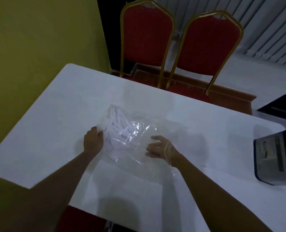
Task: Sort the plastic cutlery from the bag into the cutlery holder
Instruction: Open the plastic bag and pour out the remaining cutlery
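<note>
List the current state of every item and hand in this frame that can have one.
bag: lying on the table, mouth toward the person.
cutlery: bunched inside the bag, far left.
left hand: fingers curled on the bag's left edge.
right hand: inside the bag, fingers relaxed, holding nothing.
cutlery holder: at the table's right edge, partly cropped, contents unclear.

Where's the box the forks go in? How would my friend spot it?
Find the big white table. Follow it to its right-hand edge, away from the two red chairs, and there stands the cutlery holder. It is the only grey box with dark slots, not see-through and crinkly like the bag in the middle.
</note>
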The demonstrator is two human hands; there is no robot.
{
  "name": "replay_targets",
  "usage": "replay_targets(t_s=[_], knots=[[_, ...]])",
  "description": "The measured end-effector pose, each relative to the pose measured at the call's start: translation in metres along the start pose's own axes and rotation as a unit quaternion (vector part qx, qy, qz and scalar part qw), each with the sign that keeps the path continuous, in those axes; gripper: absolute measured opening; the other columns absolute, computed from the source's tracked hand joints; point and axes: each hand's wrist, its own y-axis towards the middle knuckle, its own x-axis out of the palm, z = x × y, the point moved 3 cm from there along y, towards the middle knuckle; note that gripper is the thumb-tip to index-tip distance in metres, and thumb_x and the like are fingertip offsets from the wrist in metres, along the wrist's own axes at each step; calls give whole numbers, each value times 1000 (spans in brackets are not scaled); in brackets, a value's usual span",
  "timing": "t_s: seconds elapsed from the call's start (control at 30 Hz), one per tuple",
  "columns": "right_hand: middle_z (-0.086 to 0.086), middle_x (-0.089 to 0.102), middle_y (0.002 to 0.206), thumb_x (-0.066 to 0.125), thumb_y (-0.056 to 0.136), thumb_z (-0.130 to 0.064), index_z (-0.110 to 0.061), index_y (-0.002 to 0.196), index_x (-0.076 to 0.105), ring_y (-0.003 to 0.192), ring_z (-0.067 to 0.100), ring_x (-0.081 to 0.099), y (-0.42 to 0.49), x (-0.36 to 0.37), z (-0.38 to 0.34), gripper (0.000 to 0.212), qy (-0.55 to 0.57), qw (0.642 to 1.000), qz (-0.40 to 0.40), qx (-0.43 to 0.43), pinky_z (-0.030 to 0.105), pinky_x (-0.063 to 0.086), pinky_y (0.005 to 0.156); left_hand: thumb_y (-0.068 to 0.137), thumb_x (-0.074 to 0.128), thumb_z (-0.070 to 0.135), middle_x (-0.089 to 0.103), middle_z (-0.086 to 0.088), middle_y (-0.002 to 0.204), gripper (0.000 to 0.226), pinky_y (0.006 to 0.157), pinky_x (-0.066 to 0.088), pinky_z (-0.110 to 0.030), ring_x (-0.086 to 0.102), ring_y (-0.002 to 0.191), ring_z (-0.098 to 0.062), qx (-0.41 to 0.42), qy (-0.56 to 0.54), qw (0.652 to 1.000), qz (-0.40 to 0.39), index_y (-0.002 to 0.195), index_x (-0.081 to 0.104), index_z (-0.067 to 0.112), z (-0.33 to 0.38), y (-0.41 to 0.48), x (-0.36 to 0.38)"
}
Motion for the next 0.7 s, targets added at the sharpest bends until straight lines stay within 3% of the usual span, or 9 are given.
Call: replay_targets(t_s=[0.1,0.17,0.23,0.33,0.47,0.6,0.7], knots=[[21,62,97,75,76,7,-7,121,55,51,18,63,14,10,-2,51,-145,988,40,-16,24,53,46,92,52,27,59,-30,98,34,83,46,-45,56,98,-44,-20,-24,999,-37,99,59,-5,-5,10,-1],[14,62,96,76,78,2,-4,118,61,66,19,62,21,13,-2,43,-172,984,35,-27,23,54,56,91,54,24,62,-26,92,30,75,46,-36,59,90,-39,-15,-68,997,-38,92,66,-3,2,13,-8],[10,66,92,69,85,1,2,113,64,80,22,61,25,11,0,29,-161,986,16,-35,25,54,69,88,54,18,64,-18,84,22,67,41,-28,59,80,-31,-26,-131,991,-29,85,68,1,10,11,-14],[11,67,95,63,88,3,2,110,65,85,28,62,25,4,3,22,-124,990,28,-60,31,56,72,83,52,24,61,-6,80,18,62,42,-28,56,75,-24,-90,-239,963,-90,79,61,9,19,7,-17],[20,52,104,49,97,-7,-4,123,55,73,35,61,21,0,-5,26,34,997,65,-12,34,60,62,76,53,31,60,-1,79,13,55,35,-27,62,71,-21,-85,-348,917,-177,71,54,18,43,-2,-24],[16,60,109,57,94,-6,-16,133,49,91,30,68,22,-8,-4,41,17,1000,14,0,47,56,80,84,56,22,75,5,92,15,44,27,-20,47,61,-12,-75,-417,887,-184,71,48,21,61,-8,-28],[6,51,123,60,91,-23,-29,126,45,113,31,53,24,-9,-5,38,-57,998,12,34,50,48,90,84,63,35,73,9,94,14,49,28,-22,44,65,-10,-78,-373,898,-220,91,58,24,61,-10,-27]])
